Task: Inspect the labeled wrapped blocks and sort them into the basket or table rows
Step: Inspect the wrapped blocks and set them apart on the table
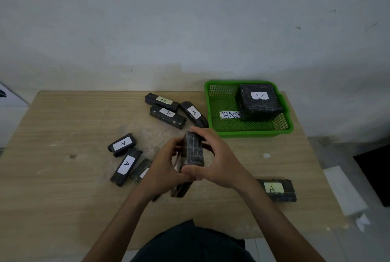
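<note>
Pale wall (190, 18), wooden table (63, 177): the left hand (166, 164) and right hand (221, 160) both curl round one black wrapped block (194, 149), held upright between them. No label shows on it; best rotate it slowly to find one before choosing the green basket (253, 134) beyond the right hand.

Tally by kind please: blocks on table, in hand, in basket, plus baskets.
Wrapped blocks on the table: 8, one partly under the hands
Held block, in left hand and right hand: 1
Green basket: 1
Large block inside it: 1
Total: 11
</note>
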`<action>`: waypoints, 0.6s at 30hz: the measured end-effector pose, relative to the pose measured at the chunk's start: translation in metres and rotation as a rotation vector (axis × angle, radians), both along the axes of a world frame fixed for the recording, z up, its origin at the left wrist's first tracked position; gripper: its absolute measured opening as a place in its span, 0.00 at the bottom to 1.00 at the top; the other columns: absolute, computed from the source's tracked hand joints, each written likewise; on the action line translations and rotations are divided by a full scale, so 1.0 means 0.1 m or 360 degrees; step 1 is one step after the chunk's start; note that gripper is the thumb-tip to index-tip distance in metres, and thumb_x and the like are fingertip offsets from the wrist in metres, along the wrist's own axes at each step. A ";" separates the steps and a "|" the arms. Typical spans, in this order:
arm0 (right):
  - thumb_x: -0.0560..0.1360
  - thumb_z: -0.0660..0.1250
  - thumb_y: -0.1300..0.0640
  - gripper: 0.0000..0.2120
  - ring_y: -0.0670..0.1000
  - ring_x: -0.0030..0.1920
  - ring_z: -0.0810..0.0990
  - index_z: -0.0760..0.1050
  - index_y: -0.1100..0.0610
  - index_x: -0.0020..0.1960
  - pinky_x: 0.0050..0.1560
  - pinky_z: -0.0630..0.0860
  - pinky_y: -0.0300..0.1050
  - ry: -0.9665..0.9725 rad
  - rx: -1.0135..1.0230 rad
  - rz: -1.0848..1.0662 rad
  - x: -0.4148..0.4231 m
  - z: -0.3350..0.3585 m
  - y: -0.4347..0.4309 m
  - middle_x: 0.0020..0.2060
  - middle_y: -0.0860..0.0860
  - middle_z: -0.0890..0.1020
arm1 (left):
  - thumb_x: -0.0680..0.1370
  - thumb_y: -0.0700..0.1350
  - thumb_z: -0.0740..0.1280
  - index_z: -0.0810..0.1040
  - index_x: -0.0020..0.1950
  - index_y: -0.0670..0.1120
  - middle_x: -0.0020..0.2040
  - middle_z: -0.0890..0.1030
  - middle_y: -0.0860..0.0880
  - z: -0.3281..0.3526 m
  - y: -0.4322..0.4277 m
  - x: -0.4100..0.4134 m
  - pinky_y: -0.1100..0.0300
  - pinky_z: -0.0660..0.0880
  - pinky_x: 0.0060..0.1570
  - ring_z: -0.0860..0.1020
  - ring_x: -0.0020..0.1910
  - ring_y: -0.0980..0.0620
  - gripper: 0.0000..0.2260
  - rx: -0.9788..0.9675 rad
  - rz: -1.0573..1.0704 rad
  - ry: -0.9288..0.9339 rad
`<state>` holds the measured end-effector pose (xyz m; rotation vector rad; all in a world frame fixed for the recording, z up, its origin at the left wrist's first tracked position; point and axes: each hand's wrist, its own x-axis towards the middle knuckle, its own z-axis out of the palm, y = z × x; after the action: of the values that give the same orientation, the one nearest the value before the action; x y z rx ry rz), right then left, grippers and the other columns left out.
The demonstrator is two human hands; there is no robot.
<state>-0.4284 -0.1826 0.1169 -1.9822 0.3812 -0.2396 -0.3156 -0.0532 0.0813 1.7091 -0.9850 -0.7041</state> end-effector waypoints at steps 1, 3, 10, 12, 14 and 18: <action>0.63 0.78 0.46 0.43 0.42 0.64 0.72 0.64 0.53 0.73 0.64 0.72 0.41 0.0024 0.0048 -0.0050 0.00 -0.02 0.02 0.63 0.46 0.71 | 0.59 0.60 0.75 0.66 0.64 0.55 0.60 0.74 0.59 -0.01 -0.01 -0.01 0.76 0.69 0.51 0.73 0.57 0.65 0.37 0.0009 0.0083 -0.0011; 0.63 0.79 0.49 0.38 0.42 0.60 0.76 0.67 0.51 0.69 0.59 0.77 0.43 -0.0002 0.0210 -0.0212 0.00 -0.04 0.07 0.61 0.45 0.74 | 0.58 0.61 0.74 0.64 0.64 0.54 0.60 0.73 0.57 -0.01 -0.03 -0.02 0.76 0.69 0.51 0.72 0.57 0.64 0.38 0.0016 0.0256 -0.0044; 0.64 0.71 0.62 0.21 0.47 0.54 0.81 0.77 0.48 0.56 0.56 0.78 0.43 -0.0140 0.0307 -0.0148 -0.02 0.00 -0.04 0.53 0.49 0.82 | 0.69 0.61 0.69 0.68 0.65 0.52 0.59 0.76 0.56 0.09 -0.02 0.09 0.61 0.78 0.49 0.77 0.56 0.54 0.28 -0.0236 0.0092 0.0139; 0.66 0.72 0.60 0.20 0.48 0.55 0.81 0.78 0.50 0.57 0.57 0.78 0.45 -0.0161 0.0345 -0.0104 -0.02 0.01 -0.07 0.54 0.50 0.82 | 0.74 0.59 0.63 0.72 0.61 0.48 0.54 0.79 0.55 0.12 -0.03 0.07 0.64 0.78 0.44 0.79 0.51 0.54 0.21 -0.0333 0.0091 0.0247; 0.66 0.74 0.55 0.19 0.49 0.55 0.82 0.78 0.49 0.56 0.57 0.79 0.46 -0.0206 0.0385 -0.0125 -0.03 0.00 -0.08 0.54 0.51 0.82 | 0.76 0.58 0.61 0.71 0.60 0.46 0.52 0.78 0.53 0.13 -0.04 0.05 0.64 0.77 0.44 0.78 0.50 0.55 0.20 -0.0367 0.0097 0.0297; 0.68 0.74 0.59 0.18 0.50 0.53 0.83 0.78 0.53 0.57 0.55 0.79 0.45 -0.0243 0.0436 -0.0179 -0.07 -0.05 -0.10 0.52 0.53 0.83 | 0.73 0.57 0.66 0.67 0.60 0.46 0.51 0.73 0.49 0.15 -0.04 0.02 0.67 0.76 0.43 0.76 0.46 0.61 0.21 -0.0426 0.0090 0.0367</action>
<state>-0.4357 -0.1929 0.1117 -1.6644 0.4046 -0.3873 -0.3134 -0.0572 0.0962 1.3839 -0.8259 -0.6823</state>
